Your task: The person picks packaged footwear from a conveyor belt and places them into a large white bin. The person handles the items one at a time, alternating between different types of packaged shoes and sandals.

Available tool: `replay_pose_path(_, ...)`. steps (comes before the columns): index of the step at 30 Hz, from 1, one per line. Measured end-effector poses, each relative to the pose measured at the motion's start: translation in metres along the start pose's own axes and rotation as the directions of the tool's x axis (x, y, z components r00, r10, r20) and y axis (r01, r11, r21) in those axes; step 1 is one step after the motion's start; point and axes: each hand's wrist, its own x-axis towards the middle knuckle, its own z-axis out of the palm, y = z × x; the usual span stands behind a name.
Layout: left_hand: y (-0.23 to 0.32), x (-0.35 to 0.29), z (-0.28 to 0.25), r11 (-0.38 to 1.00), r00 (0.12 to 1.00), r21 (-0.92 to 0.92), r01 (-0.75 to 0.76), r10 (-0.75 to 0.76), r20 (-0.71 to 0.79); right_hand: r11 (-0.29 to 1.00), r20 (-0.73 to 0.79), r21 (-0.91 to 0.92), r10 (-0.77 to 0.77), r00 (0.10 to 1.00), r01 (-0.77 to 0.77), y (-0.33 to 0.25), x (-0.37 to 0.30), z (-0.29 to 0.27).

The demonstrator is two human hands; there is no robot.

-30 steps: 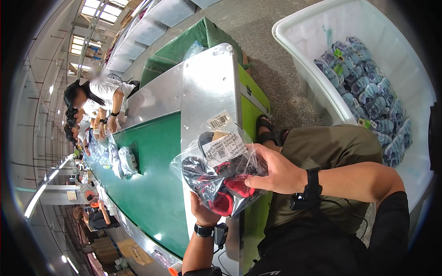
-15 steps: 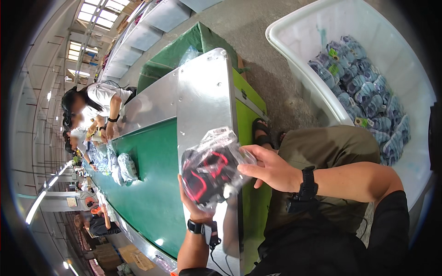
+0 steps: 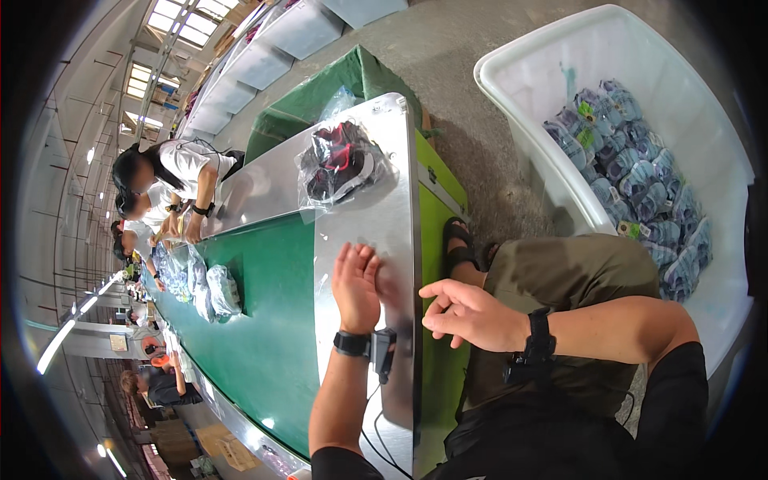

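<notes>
A clear plastic bag of black shoes with red trim and a pale sole (image 3: 342, 170) lies on the metal end plate (image 3: 364, 228) of the conveyor table. Below the bag, over that plate, my left hand (image 3: 358, 286) is held palm up with its fingers loosely curled and nothing in them. My right hand (image 3: 472, 312) hovers beyond the plate's right edge, above my lap, fingers apart and empty. Neither hand touches the bag. Each wrist wears a dark strapped device.
A green belt (image 3: 264, 320) carries bagged shoes (image 3: 220, 290) at its far left, where a person in a white shirt (image 3: 180, 172) works. To the right stands a white bin (image 3: 552, 164) with several bluish bagged shoes. A green cloth-lined container (image 3: 280, 112) sits behind the table.
The bagged black shoes have left my hands and now rest farther up the metal plate. My left hand has moved up and turned empty; my right hand has let go and shifted slightly down.
</notes>
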Motion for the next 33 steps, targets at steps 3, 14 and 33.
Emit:
replay_pose_path(3, -0.012, -0.020, -0.019, 0.993, 0.986, 0.003, -0.115, 0.114, 0.120, 1.000, 0.027, -0.022, 0.023, 0.999, -0.023, 0.004, -0.002, 0.001)
replay_pose_path(14, -0.018, -0.022, -0.040, 0.991, 0.937, -0.121, -0.062, 0.100, 0.336, 0.992, 0.013, -0.103, 0.072, 0.997, -0.070, -0.005, -0.001, 0.005)
replay_pose_path(33, -0.014, -0.019, -0.041, 0.984, 0.929, -0.177, 0.011, 0.055, 0.367, 0.976, 0.002, -0.075, 0.207, 0.978, -0.206, -0.002, 0.008, 0.004)
